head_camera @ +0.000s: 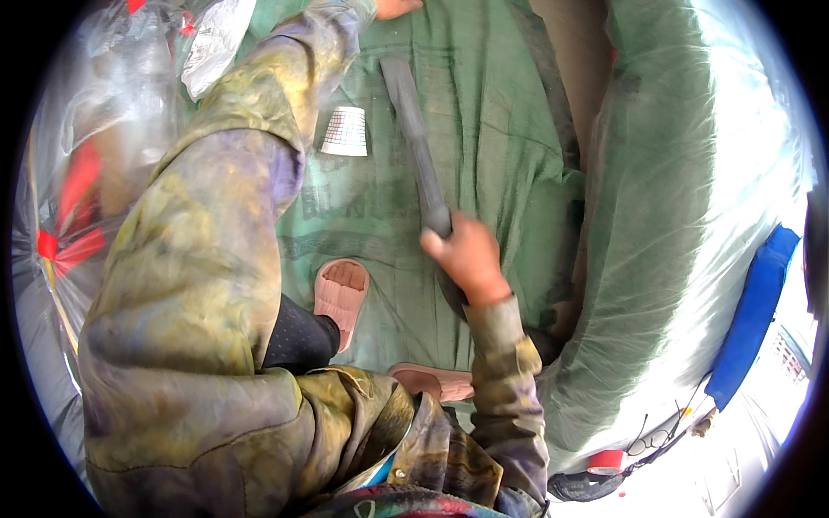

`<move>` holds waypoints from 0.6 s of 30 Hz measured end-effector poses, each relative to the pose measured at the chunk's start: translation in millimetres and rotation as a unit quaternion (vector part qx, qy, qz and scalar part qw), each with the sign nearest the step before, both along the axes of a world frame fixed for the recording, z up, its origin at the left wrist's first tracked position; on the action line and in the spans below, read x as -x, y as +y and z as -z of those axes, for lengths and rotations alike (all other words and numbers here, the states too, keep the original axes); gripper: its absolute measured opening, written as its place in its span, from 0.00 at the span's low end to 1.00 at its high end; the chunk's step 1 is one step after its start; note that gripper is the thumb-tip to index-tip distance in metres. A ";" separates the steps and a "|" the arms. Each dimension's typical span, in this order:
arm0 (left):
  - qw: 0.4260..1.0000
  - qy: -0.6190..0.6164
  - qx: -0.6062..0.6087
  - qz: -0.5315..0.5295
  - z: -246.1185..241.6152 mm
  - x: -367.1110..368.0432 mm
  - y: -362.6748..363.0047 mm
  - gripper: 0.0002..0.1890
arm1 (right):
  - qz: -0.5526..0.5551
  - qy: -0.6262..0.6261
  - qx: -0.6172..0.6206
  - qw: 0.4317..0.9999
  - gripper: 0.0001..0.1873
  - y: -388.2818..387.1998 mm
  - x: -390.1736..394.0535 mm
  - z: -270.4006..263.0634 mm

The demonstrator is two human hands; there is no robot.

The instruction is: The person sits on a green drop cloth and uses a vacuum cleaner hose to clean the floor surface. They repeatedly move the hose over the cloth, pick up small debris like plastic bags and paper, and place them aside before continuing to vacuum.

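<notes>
My right hand (469, 256) grips a long, flat, dark-grey tool (418, 139) near its lower end. Motion blurs the tool, and I cannot tell exactly what kind it is. It slants up and left over a green woven sheet (388, 194). At the top edge, my left hand (396, 8) is cut off by the frame, and only part of it shows over the sheet. Whether that hand holds anything is hidden. Between my left sleeve and the tool lies a small white tapered piece (345, 133) with a dark grid pattern.
A pink slipper (343, 294) is on one foot; another pink slipper (434, 381) shows below. A bulky pale-green wrapped bundle (647, 213) rises at the right. Beyond it are a blue strip (751, 317), a red tape roll (607, 462) and eyeglasses (649, 441). Clear plastic sheeting (123, 97) with red ribbons is at left.
</notes>
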State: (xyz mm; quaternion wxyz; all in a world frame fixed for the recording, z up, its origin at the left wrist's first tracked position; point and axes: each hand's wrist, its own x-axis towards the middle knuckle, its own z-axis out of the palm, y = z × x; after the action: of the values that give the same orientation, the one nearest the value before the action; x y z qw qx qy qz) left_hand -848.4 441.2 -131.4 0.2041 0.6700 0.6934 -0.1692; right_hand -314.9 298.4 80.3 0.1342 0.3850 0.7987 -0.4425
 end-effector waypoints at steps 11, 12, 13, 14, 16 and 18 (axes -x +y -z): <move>0.982 -0.061 -0.115 -0.134 -21.9 -5.6 -4.2 0.33 | 0.000 0.003 -0.094 0.996 0.25 -11.8 -2.1 -34.4; 0.980 -0.077 -0.115 -0.145 -24.8 -16.5 1.6 0.32 | 0.006 -0.011 -0.092 0.996 0.25 -3.8 12.3 -25.6; 0.979 -0.081 -0.110 -0.150 -29.9 -21.2 2.0 0.32 | 0.011 -0.019 -0.082 0.996 0.24 2.4 26.0 -16.8; 0.979 -0.083 -0.108 -0.150 -36.2 -24.5 3.9 0.32 | 0.016 -0.027 -0.071 0.997 0.24 8.3 36.3 -9.2; 0.977 -0.086 -0.106 -0.164 -42.0 -23.0 -8.0 0.31 | 0.013 -0.030 -0.068 0.997 0.24 10.8 50.8 4.9; 0.975 -0.086 -0.108 -0.173 -46.3 -22.4 -12.2 0.31 | 0.008 -0.051 -0.051 0.997 0.25 13.8 58.5 6.6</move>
State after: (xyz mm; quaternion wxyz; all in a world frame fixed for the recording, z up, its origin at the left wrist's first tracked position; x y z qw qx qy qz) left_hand -826.0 429.0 -85.1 0.2154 0.5703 0.7927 0.0026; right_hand -373.4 312.2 73.7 0.1517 0.4203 0.8088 -0.3823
